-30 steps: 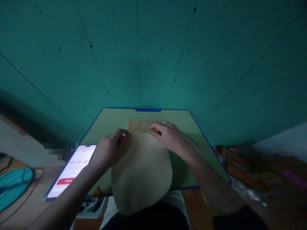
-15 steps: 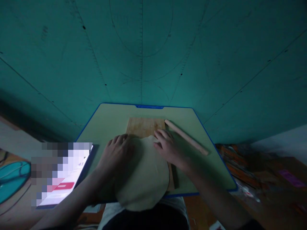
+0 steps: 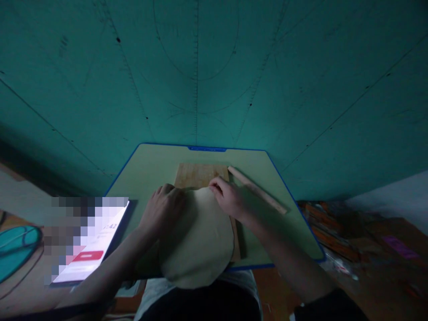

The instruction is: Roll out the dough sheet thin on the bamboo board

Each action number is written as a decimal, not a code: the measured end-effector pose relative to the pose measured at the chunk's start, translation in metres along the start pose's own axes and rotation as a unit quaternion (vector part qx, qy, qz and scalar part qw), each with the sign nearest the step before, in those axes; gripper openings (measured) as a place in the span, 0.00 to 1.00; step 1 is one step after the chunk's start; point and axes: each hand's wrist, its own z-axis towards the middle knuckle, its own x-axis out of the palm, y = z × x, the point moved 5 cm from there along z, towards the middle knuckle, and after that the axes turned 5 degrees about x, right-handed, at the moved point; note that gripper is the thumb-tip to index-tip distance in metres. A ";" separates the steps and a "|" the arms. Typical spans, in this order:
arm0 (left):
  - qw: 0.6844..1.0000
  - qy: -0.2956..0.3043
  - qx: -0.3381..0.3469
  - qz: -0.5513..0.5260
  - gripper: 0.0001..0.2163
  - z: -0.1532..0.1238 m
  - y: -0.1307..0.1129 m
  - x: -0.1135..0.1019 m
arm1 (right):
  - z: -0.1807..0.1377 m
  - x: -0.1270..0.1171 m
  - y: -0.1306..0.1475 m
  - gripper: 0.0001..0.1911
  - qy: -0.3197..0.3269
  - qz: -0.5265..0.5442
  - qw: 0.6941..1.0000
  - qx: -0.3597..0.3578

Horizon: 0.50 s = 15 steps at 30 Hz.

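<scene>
A broad, round, flat sheet of dough [image 3: 199, 240] lies over a wooden cutting board [image 3: 202, 173], its near edge hanging past the table's front edge toward my lap. My left hand [image 3: 163, 205] grips the sheet's upper left edge, fingers curled; the thumb is hidden. On the far edge, right of the middle, my right hand [image 3: 229, 196] pinches the dough between thumb and fingers. A wooden rolling pin [image 3: 257, 189] rests at a slant to the right of the board.
The small pale table [image 3: 154, 165] has a blue rim and stands against a green wall [image 3: 214, 89] with drawn lines. A lit tablet [image 3: 96, 249], partly blurred out, leans at the left. Boxes and plastic bags [image 3: 344, 267] lie on the right.
My right hand has shifted slightly left and its spread fingers have closed into a pinch on the dough's far edge. My left hand has barely moved. The view has shifted a little.
</scene>
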 end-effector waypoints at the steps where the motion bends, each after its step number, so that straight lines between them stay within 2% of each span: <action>1: 1.000 -0.013 -0.002 -0.019 0.13 0.002 0.001 0.001 | -0.001 -0.004 0.002 0.06 -0.008 0.003 1.000 -0.003; 4: 0.996 -0.043 -0.001 -0.084 0.13 0.008 0.002 0.002 | -0.002 -0.009 0.005 0.07 -0.027 0.013 1.000 -0.010; 9: 0.991 -0.044 0.021 -0.122 0.13 0.009 -0.002 -0.003 | -0.007 -0.012 0.005 0.09 -0.029 0.022 0.999 0.009; 15: 0.990 -0.060 -0.031 -0.127 0.16 0.002 -0.006 -0.023 | -0.015 -0.036 0.013 0.12 -0.060 -0.011 0.998 0.011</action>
